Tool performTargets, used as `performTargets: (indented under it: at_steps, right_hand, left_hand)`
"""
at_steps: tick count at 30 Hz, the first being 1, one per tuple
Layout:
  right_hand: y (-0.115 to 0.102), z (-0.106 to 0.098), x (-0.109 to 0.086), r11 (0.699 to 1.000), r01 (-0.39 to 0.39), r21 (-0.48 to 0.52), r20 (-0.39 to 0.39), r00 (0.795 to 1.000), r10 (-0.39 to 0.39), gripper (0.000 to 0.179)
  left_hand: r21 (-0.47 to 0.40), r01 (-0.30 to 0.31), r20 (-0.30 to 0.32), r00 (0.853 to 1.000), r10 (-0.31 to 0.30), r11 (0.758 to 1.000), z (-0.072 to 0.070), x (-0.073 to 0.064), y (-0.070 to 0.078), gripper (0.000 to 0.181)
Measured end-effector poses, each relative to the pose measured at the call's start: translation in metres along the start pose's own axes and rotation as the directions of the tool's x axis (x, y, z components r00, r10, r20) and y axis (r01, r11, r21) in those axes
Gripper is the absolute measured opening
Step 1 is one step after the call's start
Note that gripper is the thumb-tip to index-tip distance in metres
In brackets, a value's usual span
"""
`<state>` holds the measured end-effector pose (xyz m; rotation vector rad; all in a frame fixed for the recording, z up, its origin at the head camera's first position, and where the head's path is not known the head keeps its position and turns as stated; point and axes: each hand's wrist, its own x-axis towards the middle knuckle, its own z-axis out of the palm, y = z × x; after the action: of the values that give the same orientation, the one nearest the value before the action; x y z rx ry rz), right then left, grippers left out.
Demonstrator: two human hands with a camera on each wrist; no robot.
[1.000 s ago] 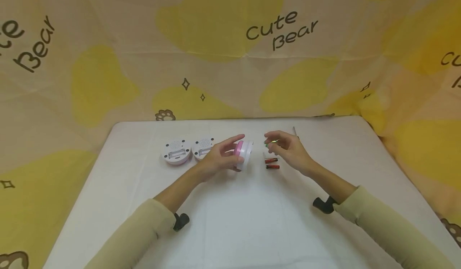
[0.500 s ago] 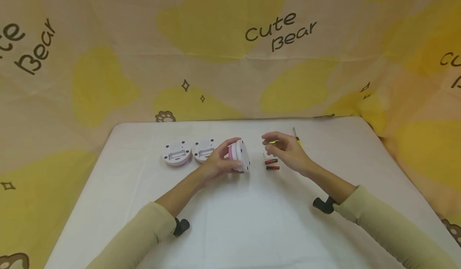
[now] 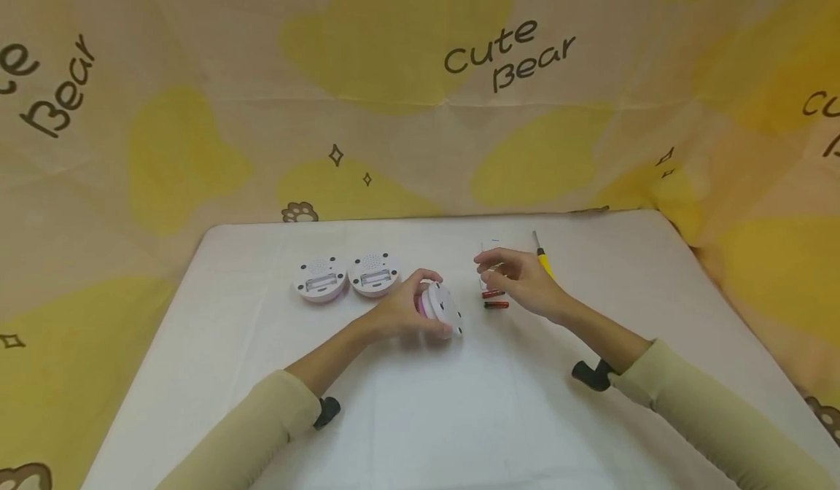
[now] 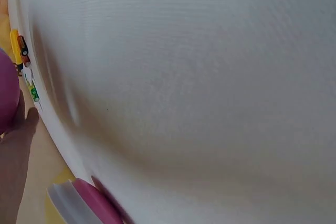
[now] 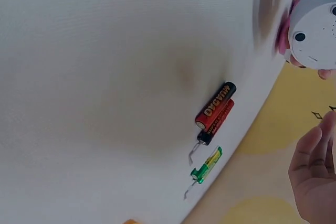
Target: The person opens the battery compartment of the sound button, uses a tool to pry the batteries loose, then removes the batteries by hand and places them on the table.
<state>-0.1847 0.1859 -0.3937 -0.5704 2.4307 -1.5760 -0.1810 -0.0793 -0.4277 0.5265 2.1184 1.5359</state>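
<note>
My left hand [image 3: 397,313] grips a round white and pink device [image 3: 445,309], its fingers curled round the rim. The device is tilted, with its white base and black feet turned toward the right hand. In the right wrist view, the device's base [image 5: 317,32] shows small holes. My right hand [image 3: 525,282] hovers with loosely bent fingers and nothing in them. Beneath and just left of it lie two red and black batteries [image 3: 496,305]. A small green and yellow item [image 5: 208,164] lies beside the batteries, hidden behind the right hand in the head view.
Two similar round devices [image 3: 320,280] rest upside down at the back left, their battery slots [image 3: 376,278] uncovered. A yellow-handled screwdriver [image 3: 543,260] lies behind the right hand. A patterned cloth [image 3: 394,140] hangs behind the white table [image 3: 420,417].
My left hand has come down and nearer, turning the device so its base shows more. My right hand has shifted slightly left and down, uncovering more of the screwdriver.
</note>
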Motion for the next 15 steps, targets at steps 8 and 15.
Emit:
performTargets:
  at_steps: [8,15]
  right_hand:
    - [0.015,0.012,0.0,0.998,-0.05,-0.026,0.109,0.993,0.052,0.034]
    - [0.02,0.026,0.0,0.997,-0.048,-0.057,0.157,0.986,0.056,0.037]
  left_hand:
    - [0.115,-0.014,-0.017,1.0,0.016,0.993,0.001,0.001,-0.005,0.106]
    - [0.218,0.002,-0.004,1.0,-0.002,0.976,0.002,0.003,-0.009,0.096]
